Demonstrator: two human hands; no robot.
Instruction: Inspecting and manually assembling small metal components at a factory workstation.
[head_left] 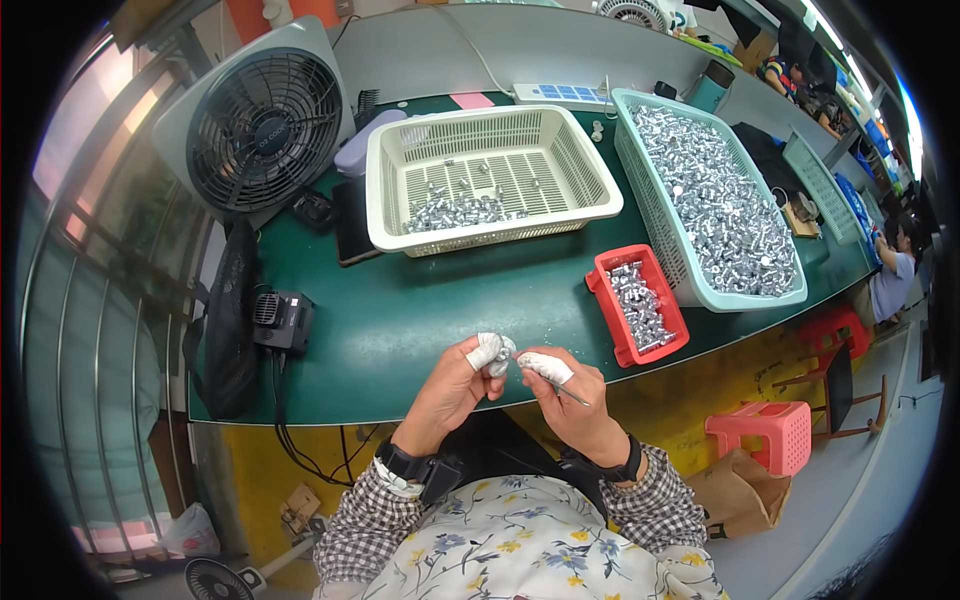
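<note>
Above the table's front edge, my left hand pinches a small silvery metal part, mostly hidden by white-wrapped fingertips. Close beside it on the right, my right hand, its fingers also wrapped in white, grips a slim metal hand tool. The tool's shaft sticks out to the lower right; its working end is hidden at the fingertips. A small red basket full of similar metal parts stands just right of my hands. Beyond my hands, a cream basket holds a loose heap of such parts.
A large light-green basket heaped with metal parts stands at the right. On the left are a box fan, a phone and a small black device with cables. Pink stools and a paper bag stand on the floor.
</note>
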